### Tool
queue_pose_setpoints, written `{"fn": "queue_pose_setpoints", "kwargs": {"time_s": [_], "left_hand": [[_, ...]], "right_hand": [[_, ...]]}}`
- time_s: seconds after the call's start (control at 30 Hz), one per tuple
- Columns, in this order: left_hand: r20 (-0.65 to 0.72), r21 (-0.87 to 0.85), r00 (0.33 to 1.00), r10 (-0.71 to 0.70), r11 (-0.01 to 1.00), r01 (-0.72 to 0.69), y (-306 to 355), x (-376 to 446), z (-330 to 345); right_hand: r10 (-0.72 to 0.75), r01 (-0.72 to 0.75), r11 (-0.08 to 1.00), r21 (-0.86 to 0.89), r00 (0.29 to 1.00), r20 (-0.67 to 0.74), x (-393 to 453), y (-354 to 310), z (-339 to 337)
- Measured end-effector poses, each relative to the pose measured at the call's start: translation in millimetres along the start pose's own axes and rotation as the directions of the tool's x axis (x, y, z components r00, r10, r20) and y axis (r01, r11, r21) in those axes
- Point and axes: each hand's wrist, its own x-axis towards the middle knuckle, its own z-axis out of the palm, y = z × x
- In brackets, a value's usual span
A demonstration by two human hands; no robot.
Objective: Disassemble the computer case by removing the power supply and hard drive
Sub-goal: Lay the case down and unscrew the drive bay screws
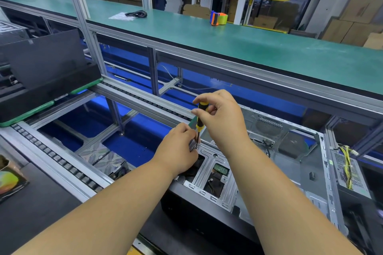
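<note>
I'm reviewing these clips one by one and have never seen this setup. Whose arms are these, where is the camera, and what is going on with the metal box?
There is no robot: the one picture comes from a camera worn on a person's head, looking forward and down at their bare arms. The metal box is an open computer case lying on a conveyor line. The right hand grips the handle of a yellow and black screwdriver, held upright with its tip on the silver bracket at the case's near corner. The left hand pinches something small and metallic beside the tip; I cannot tell what. A bundle of yellow wires sits at the case's right end. Behind, a green bench carries a tape dispenser and a black cable.
</note>
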Motion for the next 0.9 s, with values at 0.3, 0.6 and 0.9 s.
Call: {"fn": "queue_pose_setpoints", "kwargs": {"time_s": [0.3,0.6,0.9], "left_hand": [[-0.023,0.014,0.999,0.023,1.000,-0.023,-0.1,-1.1,0.2],[-0.009,-0.001,1.000,-0.006,1.000,0.006,1.0,-1.7,-1.1],[-0.012,-0.025,1.000,0.009,1.000,-0.009,2.0,-1.2,-3.7]], "right_hand": [[0.060,-0.058,0.998,-0.025,0.994,0.090,1.2,-1.5,-5.8],[-0.041,0.038,0.995,-0.097,0.999,-0.028,-3.5,4.2,-1.5],[0.023,-0.022,0.997,-0.067,1.000,0.007,0.3,2.1,-3.3]]}}
